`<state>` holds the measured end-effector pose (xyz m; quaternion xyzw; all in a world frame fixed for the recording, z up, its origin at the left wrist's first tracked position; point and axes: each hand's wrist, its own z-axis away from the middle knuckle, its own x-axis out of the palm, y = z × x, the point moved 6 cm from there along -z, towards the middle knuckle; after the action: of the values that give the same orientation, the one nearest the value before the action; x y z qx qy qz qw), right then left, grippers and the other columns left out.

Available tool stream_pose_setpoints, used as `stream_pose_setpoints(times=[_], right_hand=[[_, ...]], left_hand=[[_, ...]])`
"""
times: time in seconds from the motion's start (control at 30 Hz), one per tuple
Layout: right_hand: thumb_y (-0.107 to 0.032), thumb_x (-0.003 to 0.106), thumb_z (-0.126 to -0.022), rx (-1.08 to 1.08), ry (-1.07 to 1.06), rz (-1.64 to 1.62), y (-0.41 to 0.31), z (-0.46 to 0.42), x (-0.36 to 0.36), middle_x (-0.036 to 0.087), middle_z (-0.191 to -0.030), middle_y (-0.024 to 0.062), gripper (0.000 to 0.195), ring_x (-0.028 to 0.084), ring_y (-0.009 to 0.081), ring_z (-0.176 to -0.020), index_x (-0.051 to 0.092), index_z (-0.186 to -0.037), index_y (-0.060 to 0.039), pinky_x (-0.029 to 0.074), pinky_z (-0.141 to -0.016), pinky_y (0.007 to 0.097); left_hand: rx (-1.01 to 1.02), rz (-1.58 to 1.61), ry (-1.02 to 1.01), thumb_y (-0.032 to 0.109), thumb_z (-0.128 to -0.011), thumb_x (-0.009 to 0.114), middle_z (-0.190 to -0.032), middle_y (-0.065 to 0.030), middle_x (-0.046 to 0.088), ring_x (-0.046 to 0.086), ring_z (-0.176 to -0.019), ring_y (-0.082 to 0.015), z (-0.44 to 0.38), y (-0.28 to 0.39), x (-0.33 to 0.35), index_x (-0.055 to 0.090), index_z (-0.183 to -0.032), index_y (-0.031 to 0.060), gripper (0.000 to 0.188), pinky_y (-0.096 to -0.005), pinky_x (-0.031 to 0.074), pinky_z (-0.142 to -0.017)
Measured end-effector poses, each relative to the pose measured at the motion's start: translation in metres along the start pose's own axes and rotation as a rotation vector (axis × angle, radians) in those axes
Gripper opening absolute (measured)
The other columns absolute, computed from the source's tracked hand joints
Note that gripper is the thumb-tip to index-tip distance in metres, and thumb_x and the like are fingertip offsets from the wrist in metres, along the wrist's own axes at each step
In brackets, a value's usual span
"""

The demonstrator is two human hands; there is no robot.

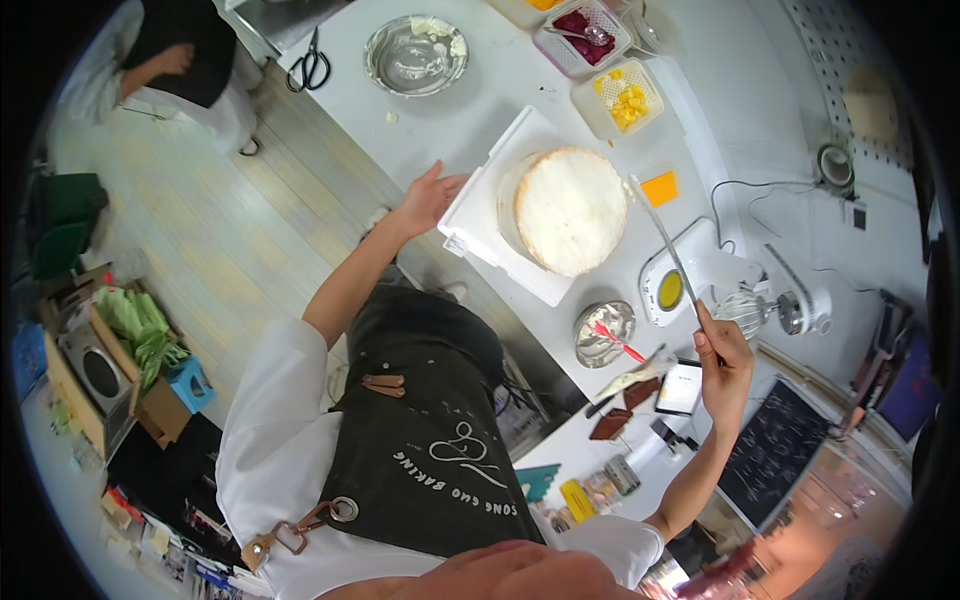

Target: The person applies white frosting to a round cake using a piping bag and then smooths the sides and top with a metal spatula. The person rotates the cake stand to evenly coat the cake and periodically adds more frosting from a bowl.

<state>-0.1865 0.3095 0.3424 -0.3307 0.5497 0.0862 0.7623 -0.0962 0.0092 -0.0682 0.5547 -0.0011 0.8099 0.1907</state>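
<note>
In front of me a round cake [574, 210] has white cream over its top and a browned rim showing. It rests on a square white plastic base [480, 217], which looks tilted in this view. My left hand [431, 201] is at the base's left edge, thumb and fingers apart; whether the fingertips reach under the edge is hard to see. My right hand [724, 356] grips the handle end of a long icing spatula [667, 236]. Cream clings to the blade's tip, which is just beside the cake's right side.
Above the cake are a cream-smeared metal bowl [416, 56], scissors [308, 66], a tub of diced yellow fruit [628, 105] and a dark red fruit tub [585, 34]. Near my right arm are a small bowl [600, 334], a piping bag [637, 373] and kitchen scale [652, 277]. Another person [180, 60] stands upper left.
</note>
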Motion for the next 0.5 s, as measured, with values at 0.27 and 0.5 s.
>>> stream_pose_setpoints(times=[0.27,0.5], right_hand=[[0.006,0.065,-0.080,-0.047,-0.170,0.550,-0.140,-0.105,0.028,0.053,-0.080,0.0085,0.047,0.053,0.0232,-0.068,0.069,-0.121,-0.0152,0.045,-0.062,0.0350],[0.005,0.060,-0.077,-0.224,-0.363,0.901,-0.192,-0.145,0.073,0.051,-0.077,0.0069,0.048,0.054,0.0270,-0.069,0.066,-0.120,-0.0157,0.047,-0.058,0.0392]], left_hand=[[-0.195,0.092,-0.025,0.062,-0.099,0.030,-0.129,-0.0040,0.059,0.056,-0.118,-0.0164,0.006,-0.028,0.007,0.051,-0.135,0.0062,0.070,-0.0345,0.042,-0.101],[-0.286,0.080,-0.083,0.060,-0.101,0.028,-0.135,-0.0056,0.056,0.053,-0.122,-0.0175,0.021,-0.033,0.005,0.046,-0.140,0.0044,0.070,-0.0348,0.037,-0.105]])
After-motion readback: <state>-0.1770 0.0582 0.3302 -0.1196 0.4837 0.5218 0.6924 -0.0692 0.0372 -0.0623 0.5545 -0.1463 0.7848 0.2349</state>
